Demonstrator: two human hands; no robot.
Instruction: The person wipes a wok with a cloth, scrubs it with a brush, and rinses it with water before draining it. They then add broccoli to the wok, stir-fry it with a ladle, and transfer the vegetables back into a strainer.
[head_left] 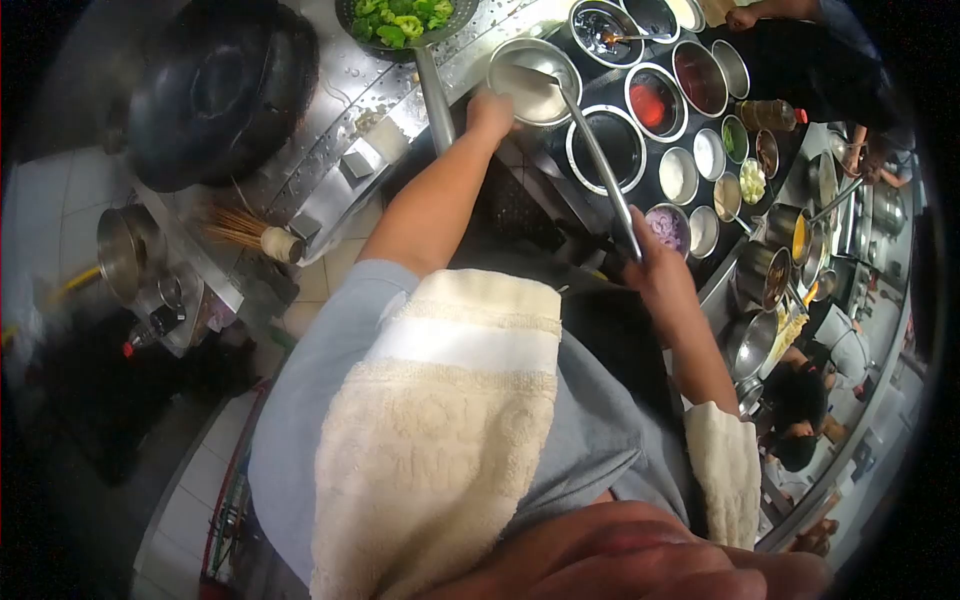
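Observation:
My right hand (657, 252) is wrapped round the long handle of a metal ladle (602, 165). The ladle's head reaches into a round metal bowl (572, 72) with pale contents. At the bowl's near left rim, my left hand (490, 116) has its fingers closed on the edge. Close to the right hand stands a small bowl of chopped purple onion (664, 228). A large pot of dark liquid (607, 150) sits beneath the ladle's handle. To the left of the bowl lies a perforated strainer (436, 95) holding green broccoli (400, 20).
A big black wok (220, 95) stands tilted at the left, above a bamboo brush (250, 235). Several seasoning pots, including one with red contents (650, 103), crowd the right counter. A bottle (768, 114) lies there. Other people work at the right; one person's hand (741, 18) shows at top.

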